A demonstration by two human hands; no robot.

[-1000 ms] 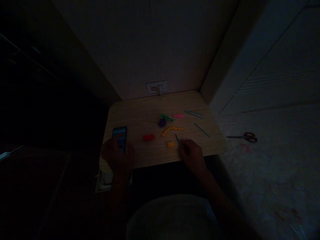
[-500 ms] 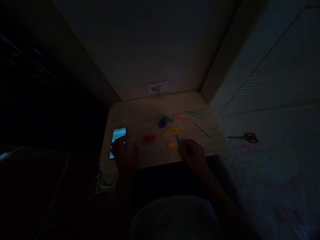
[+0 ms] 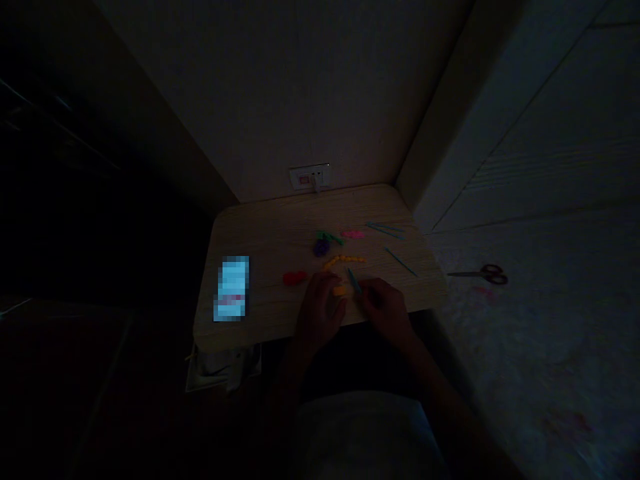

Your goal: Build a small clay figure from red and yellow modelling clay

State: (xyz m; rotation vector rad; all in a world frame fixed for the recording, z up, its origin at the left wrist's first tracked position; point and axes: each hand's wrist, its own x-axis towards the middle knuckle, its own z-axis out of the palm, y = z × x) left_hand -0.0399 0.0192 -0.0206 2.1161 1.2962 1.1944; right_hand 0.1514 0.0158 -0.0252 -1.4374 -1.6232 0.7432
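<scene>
The room is dim. My left hand (image 3: pixel 320 313) is at the near edge of the small wooden table, its thumb and forefinger closed about a small orange-yellow block of modelling clay (image 3: pixel 339 291). Right beside it, my right hand (image 3: pixel 385 303) pinches a thin blue-green clay tool (image 3: pixel 354 280), its tip pointing up and left. Just beyond both hands curves a beaded orange clay strip (image 3: pixel 345 259). A red clay lump (image 3: pixel 295 277) lies left of my left hand. Farther back are a purple clay cluster (image 3: pixel 321 247), a green clay piece (image 3: pixel 330 237) and a pink clay piece (image 3: pixel 353 234).
A lit phone (image 3: pixel 232 288) lies on the table's left side. Thin blue sticks (image 3: pixel 401 261) rest at the right. Scissors (image 3: pixel 493 274) lie on the pale surface beyond the table. A wall socket (image 3: pixel 310 177) sits behind; an open container (image 3: pixel 220 373) stands below the left edge.
My left hand has left the phone and moved right to the orange-yellow clay block. The phone screen has turned bright. My right hand keeps its grip on the tool, almost still.
</scene>
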